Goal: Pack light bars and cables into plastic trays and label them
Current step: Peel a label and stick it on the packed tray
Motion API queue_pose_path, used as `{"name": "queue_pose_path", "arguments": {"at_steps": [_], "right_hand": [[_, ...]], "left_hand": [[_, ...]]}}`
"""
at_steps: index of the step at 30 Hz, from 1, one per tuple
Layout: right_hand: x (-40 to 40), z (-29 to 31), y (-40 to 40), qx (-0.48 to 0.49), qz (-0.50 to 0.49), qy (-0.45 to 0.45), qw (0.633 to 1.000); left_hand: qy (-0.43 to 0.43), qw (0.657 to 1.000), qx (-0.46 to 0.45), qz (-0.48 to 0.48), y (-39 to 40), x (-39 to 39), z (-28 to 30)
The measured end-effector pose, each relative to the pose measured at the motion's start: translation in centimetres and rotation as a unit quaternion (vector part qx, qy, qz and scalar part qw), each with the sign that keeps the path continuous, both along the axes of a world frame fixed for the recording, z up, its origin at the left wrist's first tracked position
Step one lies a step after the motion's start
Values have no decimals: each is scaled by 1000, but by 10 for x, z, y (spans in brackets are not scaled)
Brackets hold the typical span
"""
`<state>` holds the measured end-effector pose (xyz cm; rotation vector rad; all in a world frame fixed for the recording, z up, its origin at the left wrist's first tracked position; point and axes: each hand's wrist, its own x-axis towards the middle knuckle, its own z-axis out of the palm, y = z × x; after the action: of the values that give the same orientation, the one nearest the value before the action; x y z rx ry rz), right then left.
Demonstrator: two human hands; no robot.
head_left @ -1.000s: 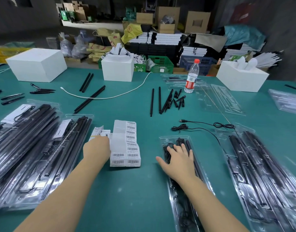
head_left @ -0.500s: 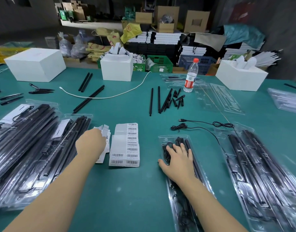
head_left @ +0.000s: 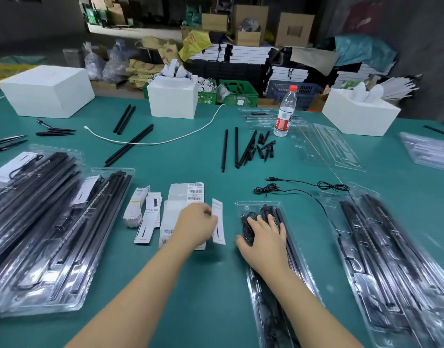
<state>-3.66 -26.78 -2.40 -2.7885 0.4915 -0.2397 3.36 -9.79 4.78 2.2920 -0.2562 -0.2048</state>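
One label (head_left: pixel 218 222) newly in left hand (head_left: pixel 194 226)

You can read no words here. The sheet of stickers (head_left: pixel 188 197) shows only barcodes, and their digits are too small. The cards (head_left: pixel 152 217) and the red label of the bottle (head_left: pixel 284 116) carry print, but it is blurred.

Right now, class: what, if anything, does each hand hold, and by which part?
The left hand pinches a narrow white label card by its left long edge. The right hand holds nothing; it rests flat on the packed tray.
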Motion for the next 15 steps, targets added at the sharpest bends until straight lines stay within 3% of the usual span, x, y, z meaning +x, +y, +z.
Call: {"name": "queue_pose_path", "arguments": {"at_steps": [3,9,15], "right_hand": [[-1,-2,0,8,-5,-23,1000],[1,-4,-2,19,-4,-38,999],[1,-1,-1,37,-5,-34,999]], "left_hand": [[29,1000,4,-8,-12,-6,-16],[7,996,84,-13,-30,-10,-29],[13,997,64,-31,-40,-17,-36]]}}
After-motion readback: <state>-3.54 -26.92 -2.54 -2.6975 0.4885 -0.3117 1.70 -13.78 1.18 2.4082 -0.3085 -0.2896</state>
